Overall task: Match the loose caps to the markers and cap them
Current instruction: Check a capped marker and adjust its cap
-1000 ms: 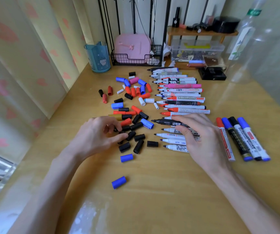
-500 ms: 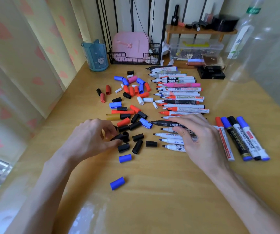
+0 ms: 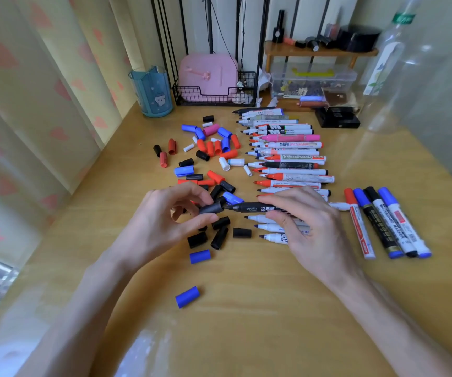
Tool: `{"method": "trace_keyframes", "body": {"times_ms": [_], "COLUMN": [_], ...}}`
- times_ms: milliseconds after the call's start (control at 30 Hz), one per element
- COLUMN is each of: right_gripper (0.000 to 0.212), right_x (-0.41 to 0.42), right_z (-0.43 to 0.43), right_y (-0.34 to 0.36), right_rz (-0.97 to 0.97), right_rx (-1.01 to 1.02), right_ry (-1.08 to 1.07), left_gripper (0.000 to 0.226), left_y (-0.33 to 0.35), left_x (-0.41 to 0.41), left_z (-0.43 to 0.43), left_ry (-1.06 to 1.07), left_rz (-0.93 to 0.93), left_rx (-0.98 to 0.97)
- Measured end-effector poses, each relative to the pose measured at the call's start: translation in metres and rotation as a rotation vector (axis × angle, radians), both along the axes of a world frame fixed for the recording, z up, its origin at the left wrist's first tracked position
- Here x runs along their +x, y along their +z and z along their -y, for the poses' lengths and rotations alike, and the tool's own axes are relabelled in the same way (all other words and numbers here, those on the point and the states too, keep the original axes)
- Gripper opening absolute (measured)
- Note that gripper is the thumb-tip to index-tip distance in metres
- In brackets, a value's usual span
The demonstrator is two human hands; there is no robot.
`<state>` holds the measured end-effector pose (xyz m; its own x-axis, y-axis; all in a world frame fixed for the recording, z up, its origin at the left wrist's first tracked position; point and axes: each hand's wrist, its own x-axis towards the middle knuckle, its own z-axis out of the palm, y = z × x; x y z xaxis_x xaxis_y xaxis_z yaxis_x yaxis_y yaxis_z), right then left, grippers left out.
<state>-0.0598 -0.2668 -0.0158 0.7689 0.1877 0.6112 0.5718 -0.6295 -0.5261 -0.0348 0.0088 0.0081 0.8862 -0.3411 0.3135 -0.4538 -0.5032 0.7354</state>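
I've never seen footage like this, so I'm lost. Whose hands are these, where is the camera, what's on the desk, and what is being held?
There is no machine here. These are a person's two bare hands, filmed by one camera worn on the head, which looks forward and down. On the wooden desk lie loose caps in black, blue, red and white, a row of uncapped markers, and four capped markers on the right. The left hand pinches a black cap. The right hand holds a black marker; its tip is lined up with the cap, which is not yet pushed on.
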Motion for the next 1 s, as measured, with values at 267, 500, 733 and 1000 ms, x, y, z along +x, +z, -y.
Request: {"method": "trace_keyframes", "body": {"times_ms": [267,500,733,1000], "right_gripper": [0.022,0.022,0.023,0.02], "right_x": [0.0,-0.002,-0.003,-0.002], "right_z": [-0.002,-0.003,-0.008,-0.007], "right_y": [-0.004,-0.004,-0.006,-0.007], "right_rz": [0.033,0.048,-0.01,-0.134], "right_rx": [-0.038,-0.003,0.033,0.145], "right_ry": [0.043,0.026,0.053,0.061], "left_gripper": [0.03,0.025,0.024,0.022], "left_y": [-0.005,-0.007,-0.005,-0.004], "left_x": [-0.005,-0.007,-0.005,-0.006], "left_z": [0.015,0.024,0.022,0.028], "left_ry": [-0.053,0.006,0.011,0.026], "left_rz": [0.047,0.005,0.001,0.032], "left_rx": [-0.037,-0.183,-0.173,-0.142]}}
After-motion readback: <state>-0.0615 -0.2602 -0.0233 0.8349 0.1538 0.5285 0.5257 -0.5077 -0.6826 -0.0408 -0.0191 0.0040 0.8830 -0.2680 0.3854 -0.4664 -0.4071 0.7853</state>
